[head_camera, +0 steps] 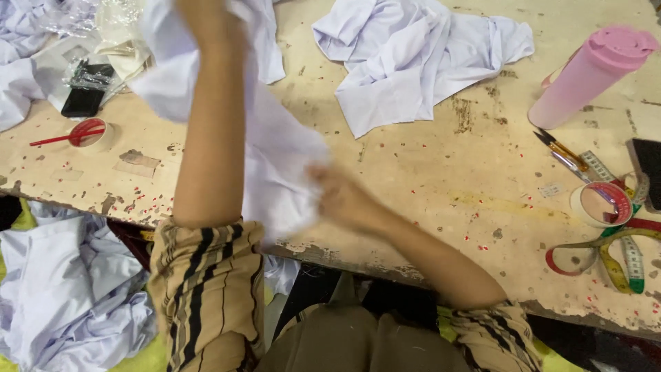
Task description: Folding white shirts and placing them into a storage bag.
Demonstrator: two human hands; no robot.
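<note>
We held a white garment [275,148] up over the tabletop [427,172] with both hands.

Our left hand [206,21] was clenched on the cloth's top edge, raised high; our right hand [341,196], blurred, gripped its lower edge near the tabletop's front. The garment's long axis ran from upper left down to lower right between the two grips. Another white garment [413,58] lay well apart, beyond our right hand.

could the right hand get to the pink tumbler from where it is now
Probably yes, but not freely. The right hand is closed on the white garment, so it would need to let go first. The tabletop between it and the pink tumbler is bare apart from small red bits.
</note>
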